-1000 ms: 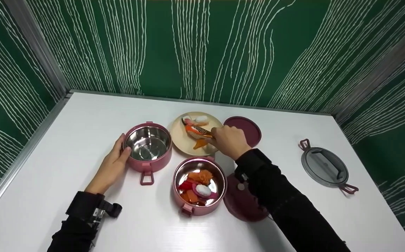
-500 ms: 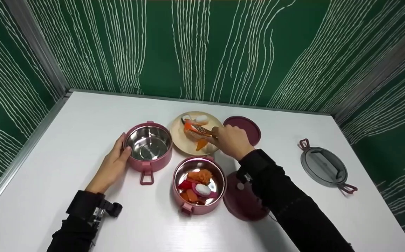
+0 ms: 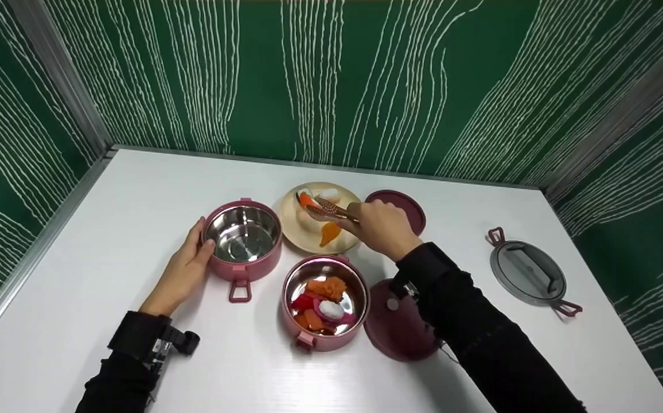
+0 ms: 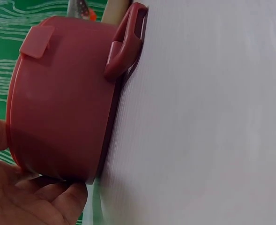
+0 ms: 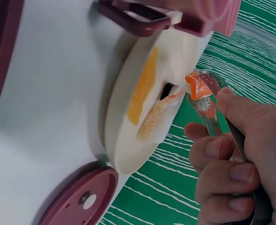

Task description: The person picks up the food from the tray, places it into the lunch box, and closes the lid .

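My left hand (image 3: 179, 275) grips the side of a pink pot (image 3: 260, 271) with a bare steel inside, thumb at its rim. In the left wrist view the fingers lie against the pot's wall (image 4: 63, 103). My right hand (image 3: 386, 229) holds a pair of metal tongs (image 3: 331, 210) with perforated tips over a cream plate (image 3: 290, 229). Between the tips is an orange-and-white food piece (image 5: 197, 86), raised above the plate in the right wrist view. On the plate lie a flat orange piece (image 3: 330, 233) and white-and-pinkish pieces (image 5: 163, 115) resembling sushi.
A second pink pot (image 3: 331, 343), nearer me, contains several orange, red and white food pieces. Dark red lids lie beside it (image 3: 400, 332) and behind my right hand (image 3: 412, 212). A grey lid (image 3: 529, 272) with red handles lies at the right.
The tongs have lifted the orange piece off the plate, and my right hand has shifted slightly right. My left hand and its pot have stayed in place.
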Tool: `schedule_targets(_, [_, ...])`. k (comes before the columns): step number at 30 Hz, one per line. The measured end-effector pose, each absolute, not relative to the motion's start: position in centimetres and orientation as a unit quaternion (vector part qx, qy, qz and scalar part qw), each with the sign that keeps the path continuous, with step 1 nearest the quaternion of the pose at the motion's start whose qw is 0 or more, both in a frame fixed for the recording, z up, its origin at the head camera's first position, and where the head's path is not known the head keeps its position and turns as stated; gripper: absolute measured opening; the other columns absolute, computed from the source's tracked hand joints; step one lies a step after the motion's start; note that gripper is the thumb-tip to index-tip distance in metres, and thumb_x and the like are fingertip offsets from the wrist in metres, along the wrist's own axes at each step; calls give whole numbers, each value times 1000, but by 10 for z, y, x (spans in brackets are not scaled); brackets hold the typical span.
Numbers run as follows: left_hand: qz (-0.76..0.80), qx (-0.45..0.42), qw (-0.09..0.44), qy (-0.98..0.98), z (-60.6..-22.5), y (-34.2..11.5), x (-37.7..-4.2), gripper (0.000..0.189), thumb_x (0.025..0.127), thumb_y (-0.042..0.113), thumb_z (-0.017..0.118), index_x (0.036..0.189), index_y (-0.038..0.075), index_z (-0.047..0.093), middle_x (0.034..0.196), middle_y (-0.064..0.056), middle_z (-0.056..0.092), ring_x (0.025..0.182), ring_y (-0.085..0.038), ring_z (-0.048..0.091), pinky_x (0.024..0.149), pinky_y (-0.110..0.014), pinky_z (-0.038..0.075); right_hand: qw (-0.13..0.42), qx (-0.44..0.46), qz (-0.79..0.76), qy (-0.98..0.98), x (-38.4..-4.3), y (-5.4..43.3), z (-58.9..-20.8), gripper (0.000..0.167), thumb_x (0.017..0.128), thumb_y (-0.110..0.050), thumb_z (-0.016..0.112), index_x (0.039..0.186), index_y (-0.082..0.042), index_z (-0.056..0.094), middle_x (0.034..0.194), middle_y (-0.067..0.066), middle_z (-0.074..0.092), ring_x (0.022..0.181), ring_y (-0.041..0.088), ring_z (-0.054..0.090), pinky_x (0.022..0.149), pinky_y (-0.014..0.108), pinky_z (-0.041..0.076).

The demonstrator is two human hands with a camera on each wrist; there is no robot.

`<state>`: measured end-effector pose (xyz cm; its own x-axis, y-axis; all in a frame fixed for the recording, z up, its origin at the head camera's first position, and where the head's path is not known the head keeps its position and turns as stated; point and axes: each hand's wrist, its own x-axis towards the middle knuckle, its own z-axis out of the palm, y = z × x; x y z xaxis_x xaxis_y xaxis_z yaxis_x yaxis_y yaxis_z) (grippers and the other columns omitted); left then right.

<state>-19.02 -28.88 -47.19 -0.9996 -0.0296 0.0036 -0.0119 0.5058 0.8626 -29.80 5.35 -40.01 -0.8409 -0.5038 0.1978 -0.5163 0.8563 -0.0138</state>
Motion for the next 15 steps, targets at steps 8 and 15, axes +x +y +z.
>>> schedule_targets(8, [-500,16,7,-866,-472,-289,-191,61,98,42,30,149,22,3,154,-8,6,141,-29,6,114,-50,7,64,280,64,-956,-292,45,-388,39,85,-57,51,88,-20,65,63,-1,55,55,20,51,46,34,39])
schedule_targets(15, [-500,16,10,-866,-472,-289,-191,61,98,41,31,149,22,3,154,-9,7,141,-30,6,113,-50,7,58,304,86,-947,-282,34,-380,38,87,-55,50,90,-21,64,58,-4,50,53,16,48,46,30,35])
